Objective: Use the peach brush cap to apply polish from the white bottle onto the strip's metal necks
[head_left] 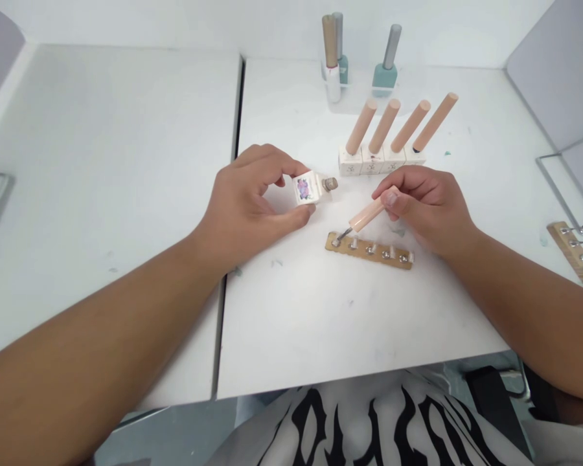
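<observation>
Nail-polish bottle [309, 188], tipped on its side with the neck open, sits pinched in the left hand [252, 200] on a white table [320, 323] split by a dark seam. The right hand [427, 204] is clamped on the peach brush cap [369, 214], bristles touching the wooden nail strip [369, 249]. Behind stand four peach-capped bottles [383, 149] and teal bottles [385, 68], unobstructed.

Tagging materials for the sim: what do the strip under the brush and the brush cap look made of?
Strip: looks like wood or fibreboard, matte tan with a raw-looking surface; the small studs on it gleam like metal or glossy tips, too small to tell. Brush cap in the right hand: probably plastic, smooth peach with a soft satin sheen.
</observation>
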`<state>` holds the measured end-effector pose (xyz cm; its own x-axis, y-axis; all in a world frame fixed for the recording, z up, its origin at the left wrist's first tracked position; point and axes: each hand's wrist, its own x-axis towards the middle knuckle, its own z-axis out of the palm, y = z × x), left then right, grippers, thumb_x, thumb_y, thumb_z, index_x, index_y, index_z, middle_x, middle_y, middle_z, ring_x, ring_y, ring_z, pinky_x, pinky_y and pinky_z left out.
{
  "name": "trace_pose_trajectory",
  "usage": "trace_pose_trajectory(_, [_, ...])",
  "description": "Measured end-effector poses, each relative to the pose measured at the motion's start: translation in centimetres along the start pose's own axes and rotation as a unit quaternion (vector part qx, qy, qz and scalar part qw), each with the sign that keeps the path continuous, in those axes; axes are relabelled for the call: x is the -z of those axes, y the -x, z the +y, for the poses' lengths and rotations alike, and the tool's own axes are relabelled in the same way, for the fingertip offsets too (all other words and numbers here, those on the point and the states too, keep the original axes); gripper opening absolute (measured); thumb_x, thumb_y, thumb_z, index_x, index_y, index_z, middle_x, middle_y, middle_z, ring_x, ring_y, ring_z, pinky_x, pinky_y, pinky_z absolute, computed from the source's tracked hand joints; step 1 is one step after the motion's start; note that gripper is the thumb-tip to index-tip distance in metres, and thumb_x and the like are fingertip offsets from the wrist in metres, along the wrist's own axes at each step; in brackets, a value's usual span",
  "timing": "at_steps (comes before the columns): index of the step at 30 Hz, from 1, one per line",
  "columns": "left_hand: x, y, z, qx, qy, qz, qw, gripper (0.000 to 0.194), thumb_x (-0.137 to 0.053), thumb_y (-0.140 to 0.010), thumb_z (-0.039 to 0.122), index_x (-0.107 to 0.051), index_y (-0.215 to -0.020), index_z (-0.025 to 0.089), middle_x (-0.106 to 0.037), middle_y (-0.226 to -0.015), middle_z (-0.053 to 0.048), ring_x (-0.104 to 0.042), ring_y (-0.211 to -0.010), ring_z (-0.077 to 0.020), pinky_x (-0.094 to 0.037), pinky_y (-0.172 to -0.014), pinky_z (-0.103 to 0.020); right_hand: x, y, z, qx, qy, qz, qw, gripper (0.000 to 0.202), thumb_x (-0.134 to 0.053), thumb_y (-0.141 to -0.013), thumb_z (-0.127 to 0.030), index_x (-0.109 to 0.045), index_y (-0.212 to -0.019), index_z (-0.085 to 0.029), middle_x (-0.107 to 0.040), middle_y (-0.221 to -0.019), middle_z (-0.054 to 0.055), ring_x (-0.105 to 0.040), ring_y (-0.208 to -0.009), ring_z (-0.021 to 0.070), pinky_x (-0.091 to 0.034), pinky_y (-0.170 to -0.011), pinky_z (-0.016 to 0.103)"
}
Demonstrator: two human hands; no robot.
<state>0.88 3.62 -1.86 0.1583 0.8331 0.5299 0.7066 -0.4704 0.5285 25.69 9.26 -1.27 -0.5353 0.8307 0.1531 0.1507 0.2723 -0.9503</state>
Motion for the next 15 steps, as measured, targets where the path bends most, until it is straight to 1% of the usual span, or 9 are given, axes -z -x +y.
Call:
trace_pose_trajectory(7, [0.05, -0.06, 0.04, 0.004, 0.004, -0.002, 1.000, 0.026, -0.075, -0.070, 0.017, -0.066, -0.094, 0.022, -0.066, -0.087, 0.001, -0.055, -0.080, -0.0140, -0.047, -0.068, -0.029, 0.09, -0.15, 0.17, 0.001, 0.003, 0.022, 1.000, 0.017, -0.064, -0.085, -0.033, -0.066, -0.075, -0.019, -0.048, -0.055, -0.004, -0.041, -0.050, 0.0061, -0.031, -0.045, 0.023])
trace_pose_trajectory(11, [0.11, 0.00, 0.12, 0.008, 0.006, -0.001, 1.000, 0.025, -0.074, -0.070, 0.015, -0.066, -0.093, 0.022, -0.066, -0.087, 0.001, -0.055, -0.081, -0.0145, -0.046, -0.068, -0.029, 0.05, -0.09, -0.07, 0.008, -0.010, 0.016, 1.000, 0.017, -0.064, -0.084, -0.032, -0.066, -0.074, -0.019, -0.050, -0.056, -0.004, -0.042, -0.050, 0.0058, -0.032, -0.046, 0.023])
trace_pose_trajectory(15, [0.05, -0.06, 0.32, 0.013, 0.013, 0.001, 1.000, 0.026, -0.073, -0.070, 0.016, -0.066, -0.094, 0.023, -0.066, -0.088, 0.000, -0.056, -0.082, -0.0156, -0.047, -0.068, -0.030, 0.01, -0.04, -0.04, -0.004, -0.003, 0.012, 1.000, 0.016, -0.064, -0.084, -0.031, -0.066, -0.074, -0.019, -0.050, -0.056, -0.004, -0.042, -0.051, 0.0060, -0.032, -0.046, 0.023])
